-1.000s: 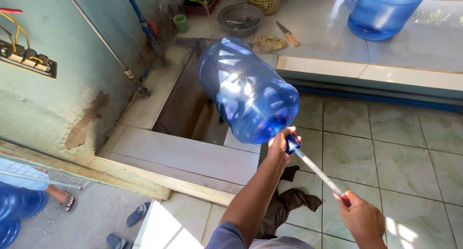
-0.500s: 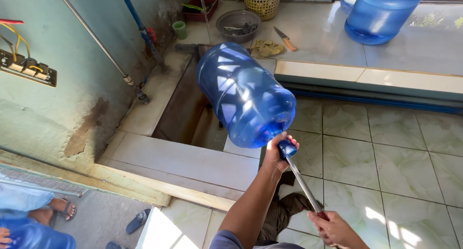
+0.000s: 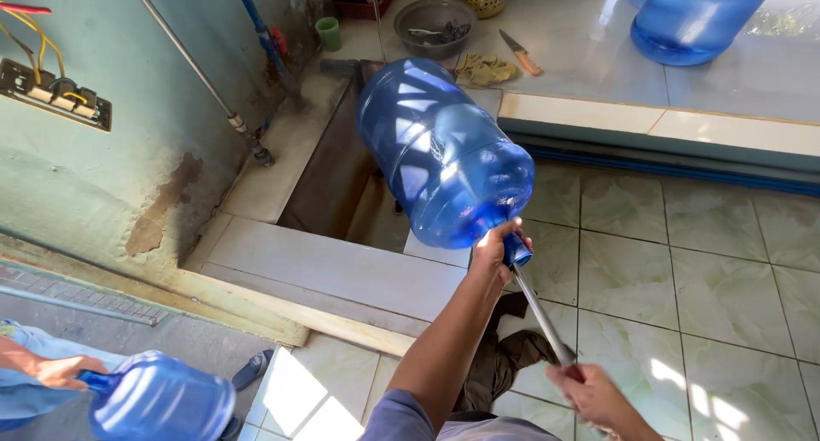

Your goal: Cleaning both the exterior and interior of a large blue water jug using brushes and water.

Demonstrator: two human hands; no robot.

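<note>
Large blue translucent water jug (image 3: 440, 155) tilted, neck down; metal rod (image 3: 540, 313) inserted into neck.

Packages: none in view near either hand.
Labels: none visible on the blue jugs, so far as can be told.
Signs: none.
Screens: none.
</note>
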